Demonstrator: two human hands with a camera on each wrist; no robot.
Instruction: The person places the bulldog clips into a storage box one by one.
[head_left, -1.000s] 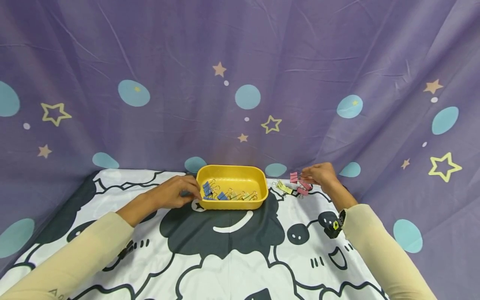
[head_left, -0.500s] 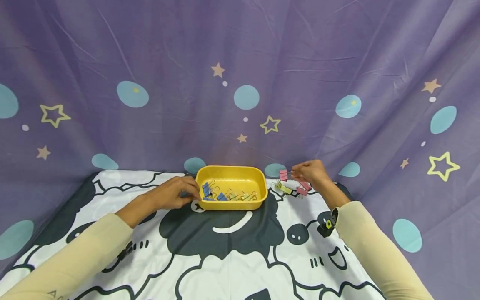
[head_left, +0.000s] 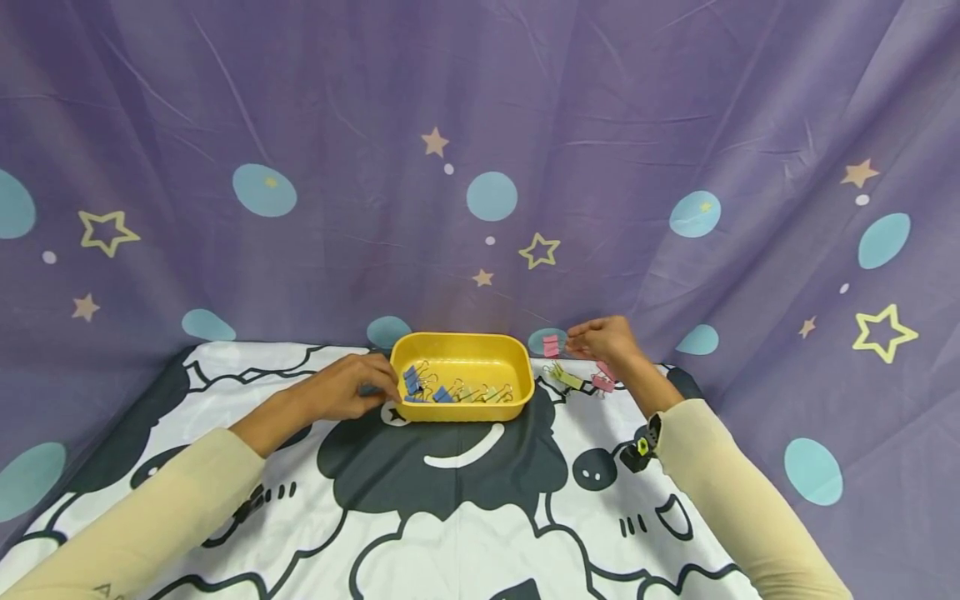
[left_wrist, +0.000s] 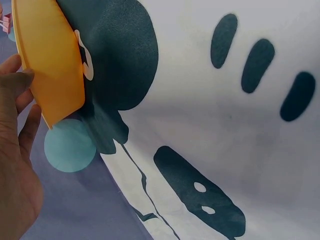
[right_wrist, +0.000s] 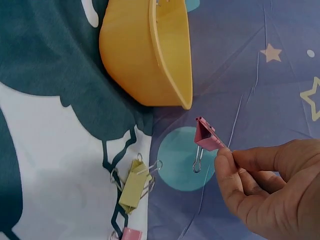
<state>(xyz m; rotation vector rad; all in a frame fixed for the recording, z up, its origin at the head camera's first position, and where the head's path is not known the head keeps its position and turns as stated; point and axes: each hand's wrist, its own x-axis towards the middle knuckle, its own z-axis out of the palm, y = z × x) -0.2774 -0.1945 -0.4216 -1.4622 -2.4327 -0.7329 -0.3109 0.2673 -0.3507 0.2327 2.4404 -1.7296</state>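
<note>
My right hand (head_left: 604, 338) pinches a pink binder clip (right_wrist: 207, 136) by one wire handle between thumb and fingers. The clip hangs above the cloth, just right of a yellow tray (head_left: 463, 412). At the tray's left end, my left hand (head_left: 351, 387) holds the rim; the left wrist view has its thumb and fingers at the yellow wall (left_wrist: 55, 60). Inside the tray, blue binder clips (head_left: 442, 393) and several paler yellowish clips (head_left: 486, 393) lie along the near side. Below my right hand lie yellow binder clips (right_wrist: 132, 186) and pink ones (head_left: 603, 382).
A white cloth with dark cartoon figures (head_left: 457, 475) covers the table. Behind the tray hangs a purple curtain (head_left: 337, 250) printed with stars and blue dots. The curtain also drops beside the table at the right.
My right hand has carried the pink clip leftward and slightly up, away from the loose clips and closer to the tray. My left hand has stayed on the tray's left end.
</note>
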